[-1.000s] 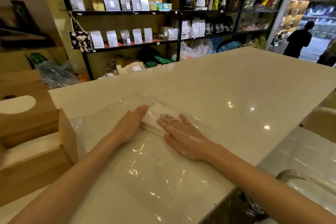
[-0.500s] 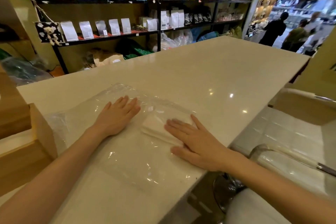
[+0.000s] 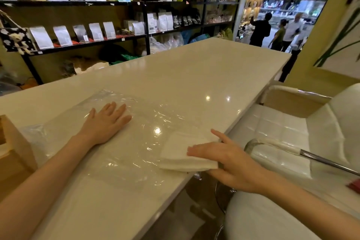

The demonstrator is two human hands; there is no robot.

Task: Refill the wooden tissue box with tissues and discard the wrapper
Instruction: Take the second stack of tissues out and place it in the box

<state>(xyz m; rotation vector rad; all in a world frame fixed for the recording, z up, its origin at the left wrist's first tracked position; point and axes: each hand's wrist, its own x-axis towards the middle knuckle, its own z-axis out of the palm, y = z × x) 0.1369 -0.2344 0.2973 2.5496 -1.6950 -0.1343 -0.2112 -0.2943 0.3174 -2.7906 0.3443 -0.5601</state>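
At the far left edge stands the wooden tissue box [image 3: 13, 154], plain pale wood with square corners, only partly in view. Just right of it the clear plastic wrapper [image 3: 109, 142] lies spread over the glossy cream bench [image 3: 194, 76], thin, crinkled and catching the ceiling lights. The left hand [image 3: 106, 122] rests flat on the wrapper, its grip open with fingers stretched out and palm down, holding nothing. To the right of that hand, at the bench's near right edge, sits a small stack of white tissues [image 3: 181, 154], soft, matte and roughly square, its corner overhanging the edge slightly. The right hand [image 3: 231, 161] has its grip closed on the tissues, fingers laid over the top and the thumb seemingly below (the underside is hidden). Right of this hand is a white quilted chair [image 3: 282, 134] with a chromed arm. Beyond the bench, black metal shelves [image 3: 81, 4] carry silver and white pouches; their labels are too small to read.
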